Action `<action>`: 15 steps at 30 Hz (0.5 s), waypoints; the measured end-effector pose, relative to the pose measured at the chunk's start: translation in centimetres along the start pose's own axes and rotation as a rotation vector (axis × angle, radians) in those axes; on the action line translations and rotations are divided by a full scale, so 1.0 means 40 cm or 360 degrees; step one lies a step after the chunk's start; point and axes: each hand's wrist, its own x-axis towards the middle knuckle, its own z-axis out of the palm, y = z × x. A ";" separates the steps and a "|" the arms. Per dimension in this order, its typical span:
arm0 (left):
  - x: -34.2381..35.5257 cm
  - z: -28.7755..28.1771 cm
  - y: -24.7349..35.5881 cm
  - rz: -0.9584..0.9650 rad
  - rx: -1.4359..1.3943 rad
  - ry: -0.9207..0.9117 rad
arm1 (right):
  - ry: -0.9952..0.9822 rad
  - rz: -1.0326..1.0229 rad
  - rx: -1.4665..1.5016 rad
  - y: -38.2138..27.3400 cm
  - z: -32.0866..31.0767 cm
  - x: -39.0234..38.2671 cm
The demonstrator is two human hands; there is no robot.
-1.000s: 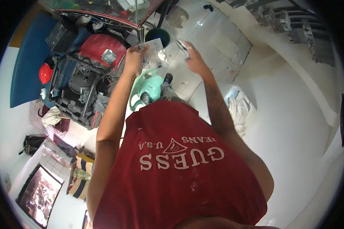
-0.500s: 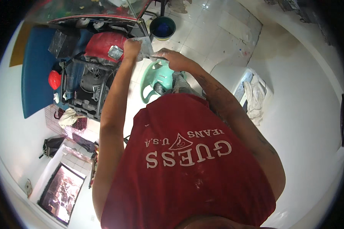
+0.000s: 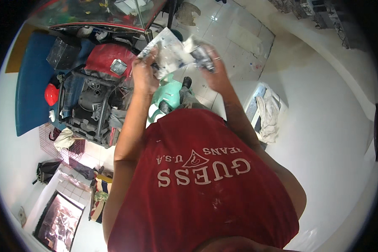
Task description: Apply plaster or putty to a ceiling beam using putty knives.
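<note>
Out in front of my red shirt, my left hand [image 3: 145,74] is closed on the edge of a flat, squarish whitish sheet [image 3: 170,52]. The sheet's broad face is tilted toward me and carries dark and pale smears. My right hand [image 3: 216,71], blurred by motion, is closed round a dark-and-white smeared piece [image 3: 202,58] of a kind I cannot make out. That piece is close against the sheet's right edge; whether they touch is unclear. Below the hands is a mint-green plastic chair [image 3: 166,95], partly hidden by my legs.
To the left lies a black-framed machine [image 3: 92,98] with a red cover [image 3: 107,56], against a blue panel [image 3: 27,94]. A glass-topped, red-edged case [image 3: 92,17] stands beyond. Whitish cloth [image 3: 268,115] hangs over a white container at right. Tiled floor [image 3: 214,31] stretches ahead.
The sheet has turned to show its broad face, and both hands have moved apart. My right hand has shifted right, the dark-and-white piece now showing in it. The whole view has shifted slightly.
</note>
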 end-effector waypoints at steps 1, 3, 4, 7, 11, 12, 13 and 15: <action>-0.013 0.014 -0.001 -0.0097 -0.0159 0.0078 | -0.0065 -0.0277 -0.0314 0.011 0.024 0.008; -0.042 0.015 0.017 0.0284 0.0445 0.0070 | -0.0083 -0.0280 -0.0594 0.036 0.060 -0.002; -0.055 0.013 0.024 0.0327 0.0472 0.0075 | -0.0098 -0.0265 -0.0584 0.050 0.066 -0.006; -0.069 -0.001 0.044 -0.0009 -0.0249 0.0205 | -0.0299 -0.0329 -0.1340 0.071 0.054 -0.008; -0.101 -0.037 0.040 0.0536 0.0167 0.0342 | -0.0332 -0.0154 -0.0661 0.001 0.032 -0.018; -0.106 -0.043 0.041 0.0725 0.0418 0.0382 | -0.0281 -0.0198 -0.0675 -0.032 0.034 -0.022; -0.113 -0.046 0.041 0.0851 0.0704 0.0405 | -0.0207 -0.0209 -0.0697 -0.068 0.039 -0.027; -0.129 -0.041 0.040 0.0869 0.0829 0.0429 | -0.0251 -0.0255 -0.0737 -0.124 0.083 -0.036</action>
